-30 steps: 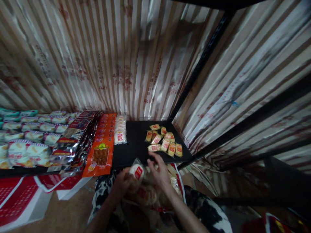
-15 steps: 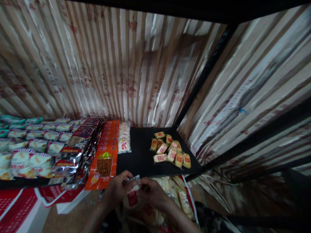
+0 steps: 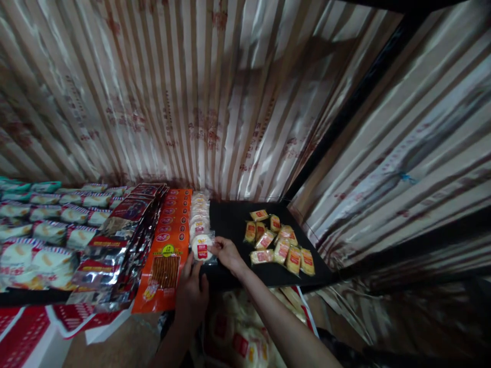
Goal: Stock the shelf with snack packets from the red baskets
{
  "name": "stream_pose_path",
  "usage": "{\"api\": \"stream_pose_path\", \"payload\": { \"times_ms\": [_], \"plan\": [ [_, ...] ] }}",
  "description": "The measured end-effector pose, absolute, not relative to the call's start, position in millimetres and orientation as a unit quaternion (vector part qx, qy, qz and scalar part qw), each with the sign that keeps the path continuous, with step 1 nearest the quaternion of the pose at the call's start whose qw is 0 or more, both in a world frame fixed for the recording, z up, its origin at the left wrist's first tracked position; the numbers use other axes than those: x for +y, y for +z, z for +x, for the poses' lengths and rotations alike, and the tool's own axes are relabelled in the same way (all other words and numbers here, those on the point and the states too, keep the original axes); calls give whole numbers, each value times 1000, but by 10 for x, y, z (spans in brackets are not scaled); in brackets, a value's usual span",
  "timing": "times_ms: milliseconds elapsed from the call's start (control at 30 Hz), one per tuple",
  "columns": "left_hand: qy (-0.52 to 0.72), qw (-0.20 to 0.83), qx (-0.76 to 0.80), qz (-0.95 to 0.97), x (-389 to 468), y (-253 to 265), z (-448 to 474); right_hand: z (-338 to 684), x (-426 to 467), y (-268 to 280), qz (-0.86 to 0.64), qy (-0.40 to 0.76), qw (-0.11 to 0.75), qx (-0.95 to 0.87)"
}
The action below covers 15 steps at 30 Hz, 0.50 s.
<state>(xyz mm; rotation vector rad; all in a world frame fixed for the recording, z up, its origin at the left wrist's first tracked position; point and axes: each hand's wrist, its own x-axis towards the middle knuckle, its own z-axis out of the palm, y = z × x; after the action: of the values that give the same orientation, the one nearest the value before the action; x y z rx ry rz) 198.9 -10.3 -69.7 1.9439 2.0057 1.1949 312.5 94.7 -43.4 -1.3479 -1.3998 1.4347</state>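
Observation:
A round white cake in a clear wrapper with a red label [image 3: 202,249] lies at the front of a row of similar wrapped cakes [image 3: 199,212] on the black shelf [image 3: 226,222]. My right hand [image 3: 229,255] pinches the right edge of its wrapper between thumb and fingers. At the lower left edge, the outstretched fingers of my left hand [image 3: 193,286] touch the wrapper, with the thumb apart. Just left of the row lie orange snack packs [image 3: 164,255] with brown sticks showing through a window.
Small yellow wrapped cakes [image 3: 282,248] lie loosely on the shelf's right side. Dark foil packs [image 3: 118,235] and white snack packs [image 3: 53,255] fill the left. Below the shelf is an open bag of wrapped cakes [image 3: 241,342]. A black post [image 3: 345,117] rises at the right.
Both hands have moved from above the bag up to the shelf, bringing the wrapped cake to the front of its row. The left fingers have loosened from it. The view has shifted slightly.

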Motion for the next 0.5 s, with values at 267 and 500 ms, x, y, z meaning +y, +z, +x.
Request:
{"api": "stream_pose_path", "payload": {
  "times_ms": [267, 500],
  "plan": [
    [294, 56, 704, 644, 148, -660, 1992, 2977, 1186, -477, -595, 429, 304, -607],
    [243, 50, 699, 671, 266, -686, 1945, 2923, 1212, -587, -619, 388, 319, -604]
  ]
}}
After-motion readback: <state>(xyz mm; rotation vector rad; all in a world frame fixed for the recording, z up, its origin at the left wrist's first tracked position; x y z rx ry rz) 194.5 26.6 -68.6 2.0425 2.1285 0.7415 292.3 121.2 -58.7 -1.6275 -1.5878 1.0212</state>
